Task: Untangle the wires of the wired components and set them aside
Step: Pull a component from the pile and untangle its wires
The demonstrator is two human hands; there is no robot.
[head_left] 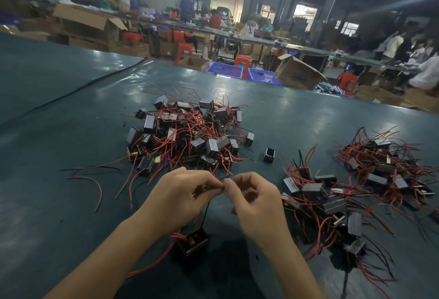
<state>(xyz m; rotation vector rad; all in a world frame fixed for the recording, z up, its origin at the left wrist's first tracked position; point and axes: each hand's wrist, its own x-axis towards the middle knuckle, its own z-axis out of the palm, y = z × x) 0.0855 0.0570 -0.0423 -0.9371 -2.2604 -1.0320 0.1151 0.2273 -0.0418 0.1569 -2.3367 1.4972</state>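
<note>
One black block [193, 243] trailing red wires hangs low and near, under the left hand [180, 200]. Its black lead [205, 213] runs up to where the left hand and right hand [255, 206] meet, fingertips pinching wire. Farther off lies a tangled heap [187, 132]. To the right, a looser pile [320, 201] lies on the green table [71, 132].

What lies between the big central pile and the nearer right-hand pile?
A single black component, on the green mat, apart from the central pile and the right-hand pile; head view.
</note>
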